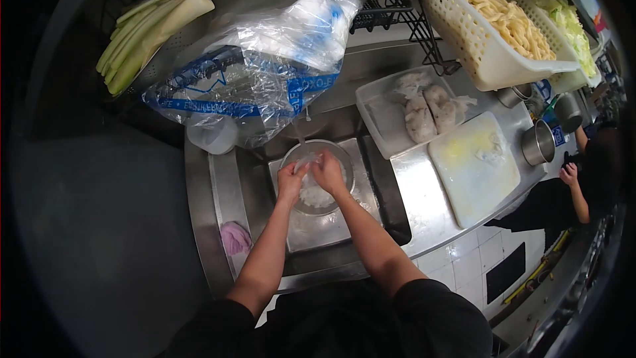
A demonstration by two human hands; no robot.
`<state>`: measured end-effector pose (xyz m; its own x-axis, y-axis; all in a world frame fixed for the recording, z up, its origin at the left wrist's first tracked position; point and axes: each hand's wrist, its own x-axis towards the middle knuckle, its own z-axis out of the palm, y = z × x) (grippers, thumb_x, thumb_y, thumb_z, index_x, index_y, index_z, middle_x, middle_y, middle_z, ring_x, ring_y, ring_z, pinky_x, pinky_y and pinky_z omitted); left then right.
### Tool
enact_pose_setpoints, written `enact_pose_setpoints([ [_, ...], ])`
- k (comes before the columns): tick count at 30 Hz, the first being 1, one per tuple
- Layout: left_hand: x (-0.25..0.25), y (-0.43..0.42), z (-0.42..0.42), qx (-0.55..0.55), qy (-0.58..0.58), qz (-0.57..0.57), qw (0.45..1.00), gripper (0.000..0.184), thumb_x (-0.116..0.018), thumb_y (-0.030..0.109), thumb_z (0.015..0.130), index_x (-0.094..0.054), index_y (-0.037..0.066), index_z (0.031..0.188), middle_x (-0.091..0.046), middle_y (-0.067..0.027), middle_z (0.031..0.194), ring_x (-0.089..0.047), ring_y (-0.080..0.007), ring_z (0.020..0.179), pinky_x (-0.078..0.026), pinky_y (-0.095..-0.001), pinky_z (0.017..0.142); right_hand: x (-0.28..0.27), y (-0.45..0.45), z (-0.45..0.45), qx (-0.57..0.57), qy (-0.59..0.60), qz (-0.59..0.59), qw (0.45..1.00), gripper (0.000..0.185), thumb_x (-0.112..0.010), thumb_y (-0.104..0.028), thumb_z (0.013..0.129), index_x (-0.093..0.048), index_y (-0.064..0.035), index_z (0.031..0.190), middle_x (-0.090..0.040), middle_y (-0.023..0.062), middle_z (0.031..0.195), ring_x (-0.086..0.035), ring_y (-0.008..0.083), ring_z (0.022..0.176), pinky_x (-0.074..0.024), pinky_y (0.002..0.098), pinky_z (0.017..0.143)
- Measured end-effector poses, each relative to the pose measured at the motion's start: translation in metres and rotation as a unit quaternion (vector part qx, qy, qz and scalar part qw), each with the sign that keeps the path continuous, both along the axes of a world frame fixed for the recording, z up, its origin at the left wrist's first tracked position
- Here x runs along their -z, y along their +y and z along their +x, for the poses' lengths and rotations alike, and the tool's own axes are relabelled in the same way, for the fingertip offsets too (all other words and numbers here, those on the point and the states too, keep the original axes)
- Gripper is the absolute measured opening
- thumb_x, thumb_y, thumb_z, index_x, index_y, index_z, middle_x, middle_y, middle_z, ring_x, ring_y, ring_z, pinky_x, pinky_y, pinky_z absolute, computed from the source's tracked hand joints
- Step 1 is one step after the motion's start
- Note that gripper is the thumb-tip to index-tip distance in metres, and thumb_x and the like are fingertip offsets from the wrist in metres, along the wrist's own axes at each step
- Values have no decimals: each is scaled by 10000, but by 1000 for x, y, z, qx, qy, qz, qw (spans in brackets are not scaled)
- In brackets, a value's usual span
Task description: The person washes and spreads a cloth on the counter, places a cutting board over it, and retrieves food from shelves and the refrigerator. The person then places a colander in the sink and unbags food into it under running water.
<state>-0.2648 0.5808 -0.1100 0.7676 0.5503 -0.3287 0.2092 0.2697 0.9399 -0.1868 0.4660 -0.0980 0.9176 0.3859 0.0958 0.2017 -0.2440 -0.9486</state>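
A round metal bowl stands in the steel sink, with small white pieces at its bottom. Over the bowl, my left hand is closed, its fingertips pinching a thin, translucent whitish piece that looks like film or a small bag. My right hand meets it from the other side, fingers bent and closed on the same piece. A thin stream of water seems to fall just behind the hands. Fingers cover part of what they hold, so its kind is unclear.
A large clear plastic bag hangs behind the sink beside leeks. At right are a tub with bagged meat, a cutting board and a basket of noodles. A pink cloth lies left; another person stands right.
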Motion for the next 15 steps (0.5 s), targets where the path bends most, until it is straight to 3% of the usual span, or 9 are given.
enact_pose_setpoints([
  [4,10,2,-5,1,74,54,996,184,-673,133,917,-673,-4,1041,-693,-53,919,-611,-97,765,-483,-257,678,18,10,-6,59,31,-37,997,188,-628,-89,780,-587,-1,940,-653,237,871,-655,398,829,-503,424,720],
  [6,12,2,-9,2,127,79,989,195,-666,155,926,-670,0,1045,-689,-55,933,-610,-103,790,-483,-267,690,36,13,-8,64,101,-34,992,181,-616,-70,791,-603,-3,959,-676,175,885,-667,331,829,-510,403,742],
  [7,11,3,-10,-10,109,32,993,207,-660,162,930,-659,4,1064,-684,-61,957,-614,-113,835,-491,-278,722,45,12,-7,64,101,-34,992,181,-616,-70,791,-603,-3,959,-676,175,885,-667,331,829,-510,403,742],
  [9,9,5,-16,-22,91,-14,996,220,-655,169,933,-648,8,1083,-680,-67,982,-618,-124,880,-500,-290,755,57,7,-4,23,206,75,975,217,-596,-37,803,-629,-16,1017,-675,112,931,-647,240,884,-514,374,762],
  [11,8,7,-23,-16,-13,-201,979,223,-653,129,928,-621,9,1114,-673,-74,1017,-622,-144,962,-513,-312,823,57,2,-5,10,193,73,978,233,-583,-23,825,-635,-23,1052,-668,98,959,-628,216,919,-513,359,780],
  [13,7,5,-26,11,-31,-178,984,218,-653,103,922,-615,7,1114,-675,-80,1017,-632,-157,959,-518,-319,838,45,-9,-6,0,178,71,981,252,-571,-9,846,-641,-29,1087,-660,85,986,-610,191,953,-511,344,798],
  [15,9,2,-26,40,-48,-151,987,215,-653,76,916,-610,5,1115,-677,-86,1017,-642,-170,955,-523,-326,854,8,-26,-12,-46,431,238,869,285,-582,-3,878,-621,-23,1160,-658,105,1028,-600,180,1012,-503,310,840],
])
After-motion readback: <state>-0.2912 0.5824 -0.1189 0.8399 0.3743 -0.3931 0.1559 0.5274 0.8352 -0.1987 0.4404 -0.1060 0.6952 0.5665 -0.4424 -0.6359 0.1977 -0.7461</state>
